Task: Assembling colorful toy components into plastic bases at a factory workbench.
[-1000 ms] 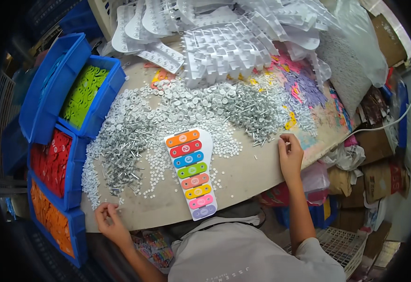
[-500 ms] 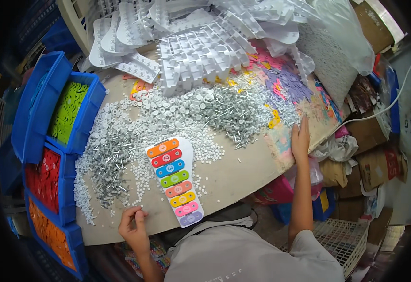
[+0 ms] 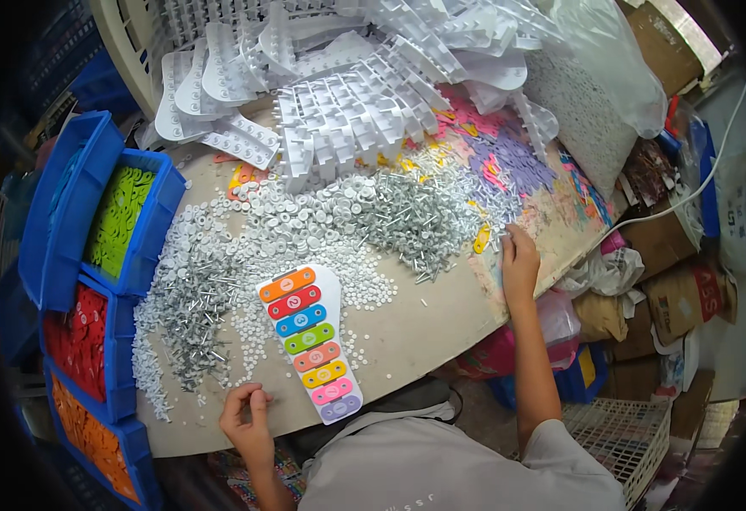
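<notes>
A toy xylophone (image 3: 311, 345) with a white base and a row of coloured, numbered bars lies at a slant near the table's front edge. To its lower left, by that edge, my left hand (image 3: 247, 422) is loosely closed, thumb near the curled fingers; anything between them is too small to make out. My right hand (image 3: 520, 262) is at the right of the table, fingertips bent together at the edge of scattered small silver pins (image 3: 496, 204). What it pinches, if anything, cannot be made out. A yellow bar (image 3: 481, 239) lies just left of its fingertips.
Heaps of metal pins (image 3: 420, 217) and white washers (image 3: 305, 209) spread across the table. White plastic bases (image 3: 339, 128) are stacked at the back, with purple pieces (image 3: 509, 162) to their right. Blue bins of green (image 3: 121, 217), red (image 3: 79, 341) and orange pieces (image 3: 92, 430) line the left.
My right hand has drawn left and its outstretched fingers have bent in by the pins. My left hand stays about where it was. The whole view has shifted slightly.
</notes>
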Demonstrator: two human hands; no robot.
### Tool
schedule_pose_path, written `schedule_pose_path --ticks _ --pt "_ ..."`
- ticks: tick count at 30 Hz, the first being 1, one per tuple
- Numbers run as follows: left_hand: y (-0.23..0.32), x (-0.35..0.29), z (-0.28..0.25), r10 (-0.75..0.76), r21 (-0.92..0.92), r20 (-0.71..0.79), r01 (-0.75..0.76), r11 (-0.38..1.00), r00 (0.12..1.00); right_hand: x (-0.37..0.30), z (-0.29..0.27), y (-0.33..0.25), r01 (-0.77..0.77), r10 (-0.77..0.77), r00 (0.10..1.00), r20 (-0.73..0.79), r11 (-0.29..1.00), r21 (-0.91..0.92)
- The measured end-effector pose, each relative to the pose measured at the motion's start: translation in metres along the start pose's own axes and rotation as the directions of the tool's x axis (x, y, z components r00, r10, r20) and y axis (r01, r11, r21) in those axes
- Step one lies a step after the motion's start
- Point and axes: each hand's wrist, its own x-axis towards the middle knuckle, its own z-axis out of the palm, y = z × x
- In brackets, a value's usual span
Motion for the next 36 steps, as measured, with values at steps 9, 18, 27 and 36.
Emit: schedule_pose_path --ticks 9,18,27,36 --pt "0.017 0.014 -0.006 -0.061 -0.077 -0.037 0.058 0.995 0.997 -0.006 0.005 -0.040 0.206 -0.200 0.949 -0.243 0.978 0.002" --pt "0.044 0.094 0.029 -0.183 -0.327 0.287 0.275 0.904 0.940 -0.063 0.052 -0.206 0.141 -0.406 0.858 0.316 0.776 0.615" --pt "0.032 0.130 0.048 -0.135 -0.329 0.434 0.296 0.897 0.891 -0.054 0.098 -0.239 0.342 -0.565 0.780 0.268 0.744 0.574" --pt "0.020 0.138 0.055 -0.120 -0.321 0.430 0.276 0.906 0.895 -0.052 0.100 -0.237 0.447 -0.622 0.756 0.202 0.717 0.535"
